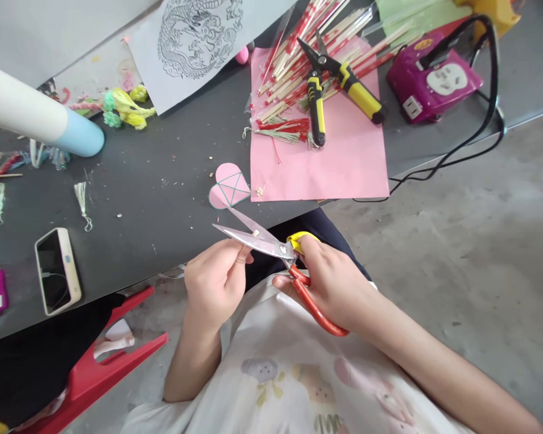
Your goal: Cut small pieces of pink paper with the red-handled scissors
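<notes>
The right hand (330, 283) grips steel scissors with red and yellow handles (280, 253), blades parted, just below the dark bench (154, 199) edge. The left hand's (215, 283) fingers pinch something tiny at the blades. The scissors look stiff, sharp; best held by the loops.

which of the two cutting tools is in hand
The red and yellow handled scissors, gripped by the right hand; the yellow-handled snips lie untouched on the pink paper.

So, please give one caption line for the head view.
Right hand holds open scissors; left hand pinches near the blades, beside a pink paper heart.
</notes>
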A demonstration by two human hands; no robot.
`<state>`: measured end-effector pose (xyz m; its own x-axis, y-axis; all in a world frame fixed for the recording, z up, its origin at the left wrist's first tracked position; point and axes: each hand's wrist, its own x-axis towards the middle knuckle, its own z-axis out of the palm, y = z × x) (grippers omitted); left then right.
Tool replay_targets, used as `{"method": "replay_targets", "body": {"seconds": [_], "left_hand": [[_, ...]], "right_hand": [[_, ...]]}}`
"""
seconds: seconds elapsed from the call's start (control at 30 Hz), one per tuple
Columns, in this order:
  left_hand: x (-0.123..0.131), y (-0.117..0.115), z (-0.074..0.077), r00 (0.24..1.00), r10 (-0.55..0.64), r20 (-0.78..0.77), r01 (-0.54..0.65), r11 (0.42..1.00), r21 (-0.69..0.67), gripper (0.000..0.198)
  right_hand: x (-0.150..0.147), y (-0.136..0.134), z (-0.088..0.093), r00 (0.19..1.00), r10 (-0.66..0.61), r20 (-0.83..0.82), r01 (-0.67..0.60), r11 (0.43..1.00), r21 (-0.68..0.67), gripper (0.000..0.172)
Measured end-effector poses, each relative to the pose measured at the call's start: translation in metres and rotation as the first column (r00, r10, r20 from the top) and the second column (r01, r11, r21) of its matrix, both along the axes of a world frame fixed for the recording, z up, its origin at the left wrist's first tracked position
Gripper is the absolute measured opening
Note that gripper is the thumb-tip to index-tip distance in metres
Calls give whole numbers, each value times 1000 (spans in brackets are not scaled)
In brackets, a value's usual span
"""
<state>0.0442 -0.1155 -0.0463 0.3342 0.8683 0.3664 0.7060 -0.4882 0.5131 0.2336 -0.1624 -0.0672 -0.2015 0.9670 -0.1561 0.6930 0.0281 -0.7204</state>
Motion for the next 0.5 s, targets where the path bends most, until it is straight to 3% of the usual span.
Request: {"method": "replay_targets", "body": {"seconds": [0.3,0.5], "left_hand": [[-2,-2,4,997,4,76,9,985,-171,25],[-1,-2,6,993,25,116,6,965,-263,28]], "right_hand": [[2,2,2,998,32,54,-37,995,97,45],[8,5,7,995,89,-54,-90,996,-18,45]]}}
